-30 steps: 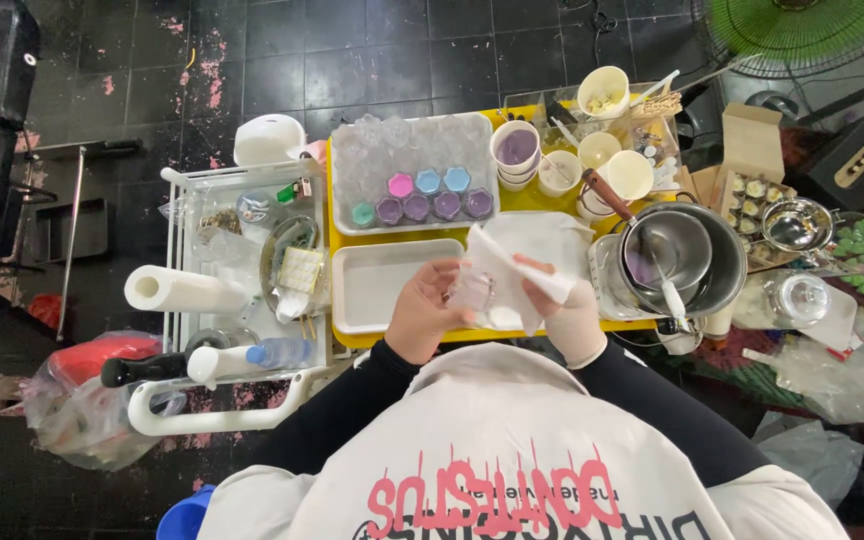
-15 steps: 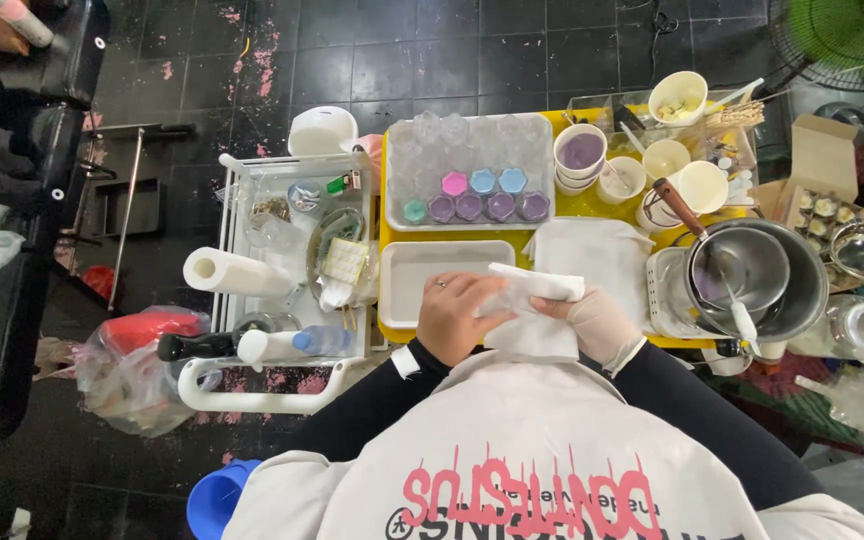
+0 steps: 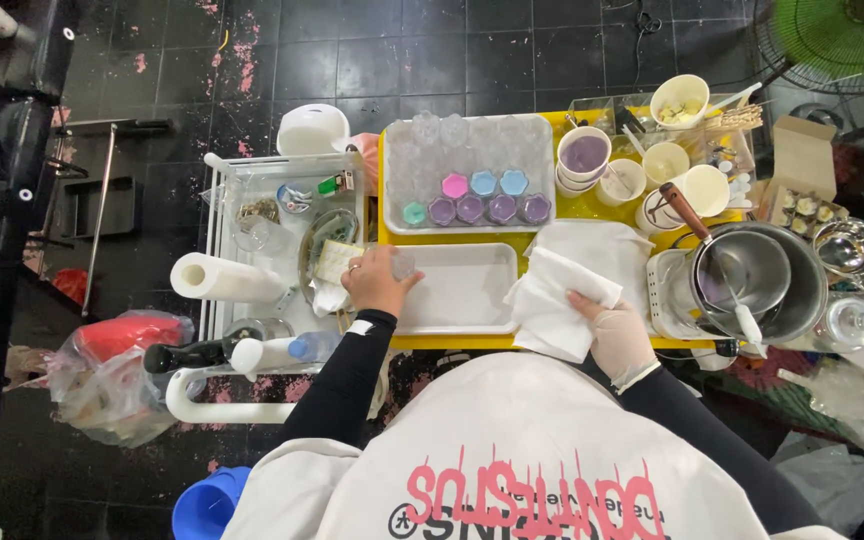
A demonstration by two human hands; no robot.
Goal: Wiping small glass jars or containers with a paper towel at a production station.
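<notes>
My left hand (image 3: 374, 282), bare with a ring, is closed around a small clear cup (image 3: 404, 263) at the left end of an empty white tray (image 3: 467, 290). My right hand (image 3: 617, 335), in a thin glove, grips a crumpled white paper towel (image 3: 552, 300) just right of that tray. Behind the tray, a second tray (image 3: 407, 160) holds rows of clear cups, several filled with pink, blue, green and purple material (image 3: 482, 198). Both trays sit on a yellow table top (image 3: 592, 208).
A steel pot with a ladle (image 3: 752, 275) stands at the right, with bowls and cups (image 3: 642, 160) behind it. At the left, a white cart (image 3: 214, 215) carries a paper roll (image 3: 222, 278), bottles (image 3: 262, 352) and clutter. A green fan (image 3: 837, 30) stands far right.
My hands were together, wiping a small thing with the towel. Now they are apart: the left has gone left to the tray's end with the cup, the right keeps the towel.
</notes>
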